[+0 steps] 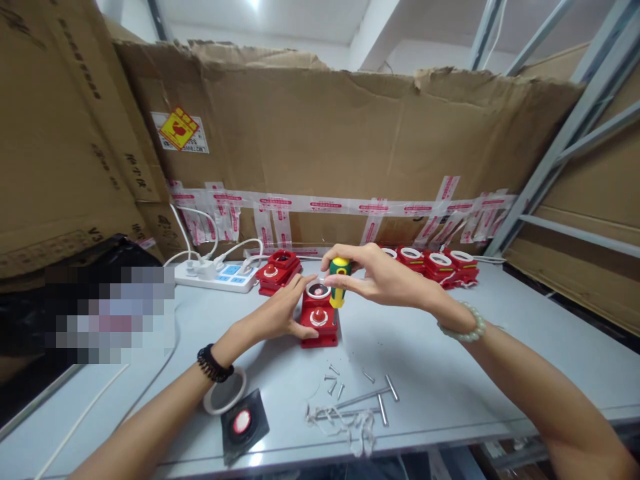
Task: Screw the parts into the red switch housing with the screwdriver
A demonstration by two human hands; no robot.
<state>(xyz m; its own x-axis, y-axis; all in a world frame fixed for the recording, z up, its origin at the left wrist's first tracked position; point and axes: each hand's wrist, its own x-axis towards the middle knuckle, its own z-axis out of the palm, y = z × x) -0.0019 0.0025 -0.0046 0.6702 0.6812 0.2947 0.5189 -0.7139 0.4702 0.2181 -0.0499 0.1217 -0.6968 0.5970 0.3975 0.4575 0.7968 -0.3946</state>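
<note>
Hands meet over the red switch box (319,325), which sits on the grey table (450,373) near its middle, straight ahead of you. Your left hand (280,312) lies flat-fingered against the box's left side, thumb along its lower edge, steadying it rather than gripping. Your right hand (373,275) reaches in from the right and pinches the green-and-yellow screwdriver handle (339,280) between fingers and thumb; the tool stands nearly upright at the box's right edge, its tip hidden behind the housing. The two hands are close, parted only by the box's round ring on top.

Just nearer you, loose screws (333,381) and longer metal pins (385,397) are scattered on the bare tabletop, not in any tray. A white ring (225,395) and a black plate with a red button (243,423) lie beside your left wrist. More red boxes (436,263) stand in a row at the back right, another red unit (276,270) beside the white power strip (215,275).
</note>
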